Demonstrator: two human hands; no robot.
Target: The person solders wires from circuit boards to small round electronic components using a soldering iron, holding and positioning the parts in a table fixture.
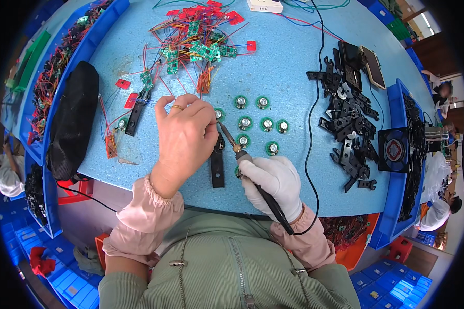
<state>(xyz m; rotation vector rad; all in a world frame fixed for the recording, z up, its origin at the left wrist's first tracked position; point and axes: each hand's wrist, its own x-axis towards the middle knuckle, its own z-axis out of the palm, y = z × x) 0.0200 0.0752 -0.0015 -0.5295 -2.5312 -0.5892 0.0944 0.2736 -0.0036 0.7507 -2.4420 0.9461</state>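
Right hand (273, 184), white-gloved: grip clenched round soldering iron (271, 205), tip angled up-left, close to small round speaker (219, 114). Left hand (186, 135), bare: fingers pinched beside same speaker; cannot tell what, if anything, grip grasps. Speaker near middle of blue desk (288, 177), left of other round speakers (266, 124). Black strip (217, 174) right of left wrist. Farther back, heap of green circuit boards (203, 50); far right, black plastic parts (348, 123).
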